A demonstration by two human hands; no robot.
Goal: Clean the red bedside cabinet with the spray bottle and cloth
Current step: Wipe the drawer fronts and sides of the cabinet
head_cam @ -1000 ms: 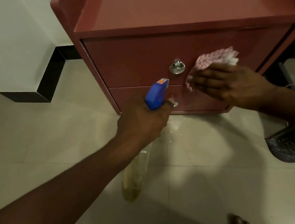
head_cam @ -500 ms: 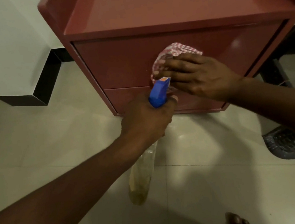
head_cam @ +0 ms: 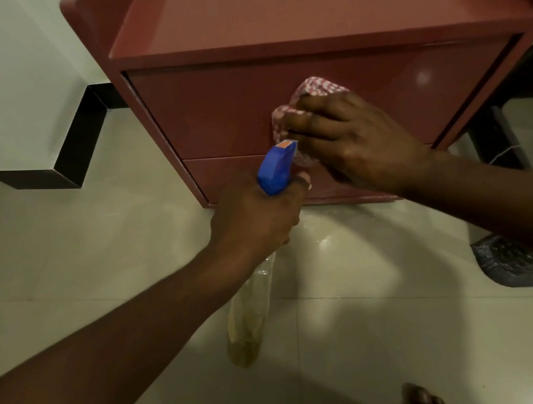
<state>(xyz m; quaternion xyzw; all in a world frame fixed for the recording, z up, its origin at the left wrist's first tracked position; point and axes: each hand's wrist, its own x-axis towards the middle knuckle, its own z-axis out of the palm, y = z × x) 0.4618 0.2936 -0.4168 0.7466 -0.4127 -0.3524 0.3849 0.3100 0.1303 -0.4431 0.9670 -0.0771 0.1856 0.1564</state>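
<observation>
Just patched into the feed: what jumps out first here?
The red bedside cabinet fills the upper frame; the right hand holds a red-and-white cloth against its upper drawer front. Before it, the left hand grips a blue-headed spray bottle, its clear body hanging toward the tiled floor.

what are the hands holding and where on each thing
Left hand grips the spray bottle at its neck, below the blue head. Right hand holds the bunched cloth against the upper drawer.

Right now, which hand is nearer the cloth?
Right. The right hand holds the cloth against the cabinet; the left hand grips the spray bottle just below it.
</observation>
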